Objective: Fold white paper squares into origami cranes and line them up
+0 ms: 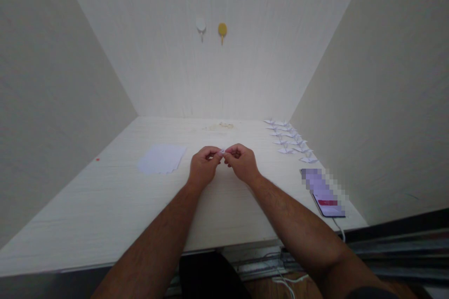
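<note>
Both of my hands meet over the middle of the table, fingertips pinched together. Between them is a small piece of folded white paper (222, 151), mostly hidden by the fingers. My left hand (205, 164) is closed on its left side, thumb against the fingertips. From the right, my right hand (242, 161) pinches the same paper. To the left of my hands lies a stack of white paper sheets (162, 159), slightly fanned. Several folded white paper cranes (286, 151) stand in rows at the table's back right.
A phone (324, 194) with a white cable (339, 230) lies near the right edge. Walls enclose the white table (115, 210) at the back and sides. A white hook (201, 25) and a yellow hook (222, 30) are on the back wall. A small orange spot (97, 160) is at left.
</note>
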Demonstrator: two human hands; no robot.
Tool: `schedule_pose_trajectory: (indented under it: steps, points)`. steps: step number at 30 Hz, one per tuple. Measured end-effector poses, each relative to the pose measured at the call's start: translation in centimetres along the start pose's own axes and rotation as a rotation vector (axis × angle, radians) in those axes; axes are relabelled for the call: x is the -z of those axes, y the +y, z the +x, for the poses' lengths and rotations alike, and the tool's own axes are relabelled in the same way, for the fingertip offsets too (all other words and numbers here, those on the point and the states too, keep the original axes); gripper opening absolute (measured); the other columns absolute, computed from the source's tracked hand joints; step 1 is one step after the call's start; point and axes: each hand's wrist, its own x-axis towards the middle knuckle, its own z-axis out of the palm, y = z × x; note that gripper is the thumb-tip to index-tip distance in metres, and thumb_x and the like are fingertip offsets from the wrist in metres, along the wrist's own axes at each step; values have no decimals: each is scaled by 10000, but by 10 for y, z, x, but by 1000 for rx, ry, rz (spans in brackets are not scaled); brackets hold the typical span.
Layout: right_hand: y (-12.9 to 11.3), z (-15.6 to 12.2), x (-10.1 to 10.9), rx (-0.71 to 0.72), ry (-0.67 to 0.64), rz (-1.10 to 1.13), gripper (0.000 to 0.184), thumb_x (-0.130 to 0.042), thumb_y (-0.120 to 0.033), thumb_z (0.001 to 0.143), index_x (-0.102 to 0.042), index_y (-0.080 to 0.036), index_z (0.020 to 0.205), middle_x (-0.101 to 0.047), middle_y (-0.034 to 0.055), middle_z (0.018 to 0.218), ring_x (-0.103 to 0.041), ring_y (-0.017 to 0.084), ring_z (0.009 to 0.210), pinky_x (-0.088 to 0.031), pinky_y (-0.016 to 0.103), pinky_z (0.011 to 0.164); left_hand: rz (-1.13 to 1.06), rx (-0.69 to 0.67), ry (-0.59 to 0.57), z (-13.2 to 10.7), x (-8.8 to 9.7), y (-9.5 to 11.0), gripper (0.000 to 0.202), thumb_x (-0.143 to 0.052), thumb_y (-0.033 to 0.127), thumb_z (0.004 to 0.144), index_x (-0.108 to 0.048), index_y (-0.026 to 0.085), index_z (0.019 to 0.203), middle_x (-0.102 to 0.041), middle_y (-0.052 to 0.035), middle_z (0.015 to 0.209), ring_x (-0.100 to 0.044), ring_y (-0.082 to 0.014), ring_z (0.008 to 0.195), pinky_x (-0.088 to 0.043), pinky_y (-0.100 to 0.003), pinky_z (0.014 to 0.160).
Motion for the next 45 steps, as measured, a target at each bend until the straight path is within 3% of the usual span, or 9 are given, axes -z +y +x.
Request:
schedule_pose_trajectory:
  steps: [8, 22, 31, 45]
  points:
    - [-4, -1, 1, -68, -32, -16, 181, -701, -338, 709, -623, -175, 717, -640, -5, 553, -571, 115, 465, -463, 222, 445, -126, 61, -3, 0, -1, 3, 202, -751, 336, 720, -698, 165, 813, -700, -24, 749, -633, -138, 620, -527, -265, 584]
    - [-1, -5, -1, 143, 56, -177, 156, -641, -335, 769, -643, -189, 715, -637, -13, 588, -561, 112, 515, -451, 226, 512, -253, 174, -13, -4, -6, 14, 250, -774, 362, 698, -685, 149, 796, -689, -16, 713, -626, -131, 611, -534, -278, 613]
    - [-1, -5, -1, 140, 50, -201, 165, -639, -345, 784, -655, -190, 730, -646, -13, 598, -552, 110, 517, -451, 230, 524, -273, 195, -13, -5, -6, 17, 276, -788, 384, 677, -697, 145, 781, -693, -22, 719, -631, -135, 620, -539, -279, 619]
    - [-4, -7, -2, 189, 66, -281, 149, -594, -319, 795, -630, -196, 718, -642, -15, 606, -543, 111, 526, -436, 230, 523, -417, 261, -2, -3, -9, 5, 289, -808, 372, 652, -667, 149, 769, -681, -22, 752, -632, -136, 689, -554, -301, 677]
